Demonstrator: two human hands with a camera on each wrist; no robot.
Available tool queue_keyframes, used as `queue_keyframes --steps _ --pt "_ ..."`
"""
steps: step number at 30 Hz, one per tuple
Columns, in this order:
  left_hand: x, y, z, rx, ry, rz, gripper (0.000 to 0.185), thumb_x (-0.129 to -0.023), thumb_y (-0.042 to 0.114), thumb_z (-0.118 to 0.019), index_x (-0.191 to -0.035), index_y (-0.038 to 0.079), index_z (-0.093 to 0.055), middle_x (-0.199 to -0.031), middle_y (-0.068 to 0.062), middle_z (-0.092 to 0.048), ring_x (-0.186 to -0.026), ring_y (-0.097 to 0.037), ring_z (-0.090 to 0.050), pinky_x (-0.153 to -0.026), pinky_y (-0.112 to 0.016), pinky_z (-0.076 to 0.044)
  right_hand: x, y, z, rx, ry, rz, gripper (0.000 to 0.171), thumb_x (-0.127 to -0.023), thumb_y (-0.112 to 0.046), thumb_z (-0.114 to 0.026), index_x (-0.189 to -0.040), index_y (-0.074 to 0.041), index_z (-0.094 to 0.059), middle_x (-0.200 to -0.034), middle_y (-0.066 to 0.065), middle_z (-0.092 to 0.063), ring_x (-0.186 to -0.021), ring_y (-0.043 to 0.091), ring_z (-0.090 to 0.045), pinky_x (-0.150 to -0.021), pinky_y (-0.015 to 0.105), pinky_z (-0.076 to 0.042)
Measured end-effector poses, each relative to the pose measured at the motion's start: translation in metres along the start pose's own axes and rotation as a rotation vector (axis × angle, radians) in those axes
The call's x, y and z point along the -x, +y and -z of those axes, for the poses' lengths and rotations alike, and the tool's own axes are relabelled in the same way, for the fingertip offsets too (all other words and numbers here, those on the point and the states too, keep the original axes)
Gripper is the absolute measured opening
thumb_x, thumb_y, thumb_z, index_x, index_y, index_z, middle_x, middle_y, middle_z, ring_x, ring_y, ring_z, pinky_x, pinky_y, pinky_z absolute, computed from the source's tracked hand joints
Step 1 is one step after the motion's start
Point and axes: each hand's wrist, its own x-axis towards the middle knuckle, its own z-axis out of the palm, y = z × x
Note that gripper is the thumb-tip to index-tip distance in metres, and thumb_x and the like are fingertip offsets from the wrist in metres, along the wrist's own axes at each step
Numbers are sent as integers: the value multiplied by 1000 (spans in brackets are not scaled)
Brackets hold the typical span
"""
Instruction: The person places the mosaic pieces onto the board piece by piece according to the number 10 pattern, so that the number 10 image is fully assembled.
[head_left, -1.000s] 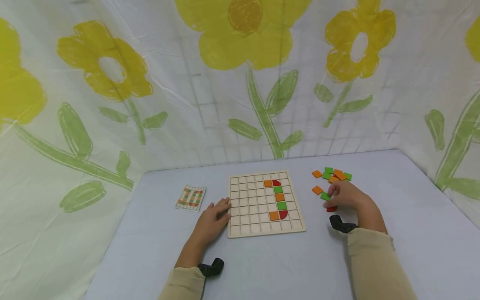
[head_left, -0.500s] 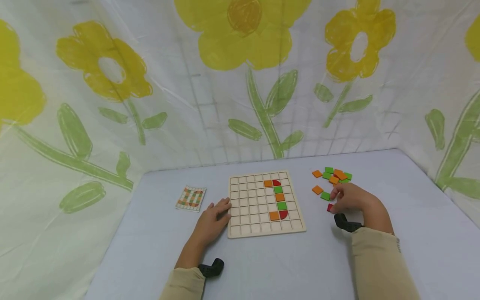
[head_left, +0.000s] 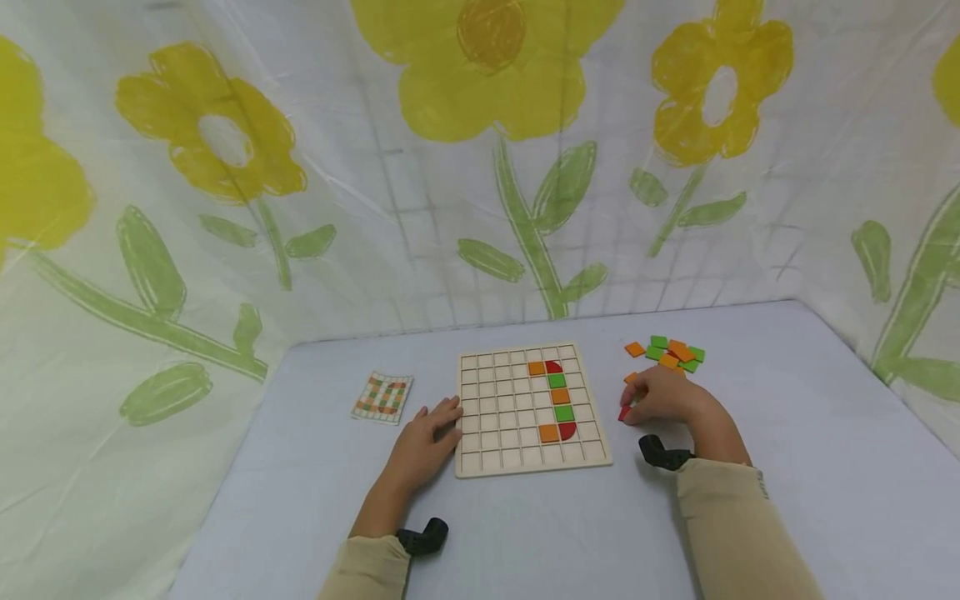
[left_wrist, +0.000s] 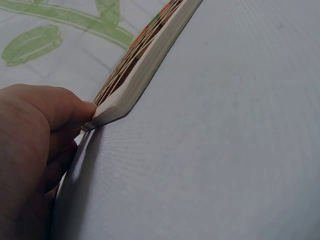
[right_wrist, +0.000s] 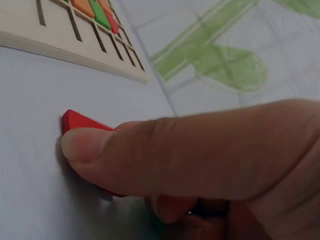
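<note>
A wooden grid board (head_left: 510, 417) lies mid-table, with a column of orange, green and red tiles (head_left: 558, 396) set in its right part. My left hand (head_left: 442, 421) rests flat against the board's left edge; in the left wrist view its fingertips (left_wrist: 75, 112) touch the board's corner (left_wrist: 115, 107). My right hand (head_left: 633, 404) is on the table just right of the board and pinches a red piece (head_left: 624, 412). The right wrist view shows the thumb (right_wrist: 150, 150) lying over that red piece (right_wrist: 80, 121), with the board (right_wrist: 75, 45) beyond it.
A loose pile of orange and green tiles (head_left: 671, 352) lies behind the right hand. A small pattern card (head_left: 382, 396) sits left of the board. Flowered plastic sheeting (head_left: 480, 167) walls the table on three sides.
My right hand has moved left from beside the tile pile towards the board's right edge, bringing the red piece along. The left hand has stayed at the board's left edge.
</note>
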Motion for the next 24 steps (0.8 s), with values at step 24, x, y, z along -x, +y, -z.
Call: queue_keyframes --steps 24 --pt "-1 -2 1 3 -4 -22 39 -95 22 -64 -133 11 -62 -149 4 -49 -142 -17 -41 -126 -42 -17 -12 -84 -46 -106 12 241 5 -85 -21 -76 -83 -19 -71 -78 -6 -66 -73 15 -57 -65 29 -50"
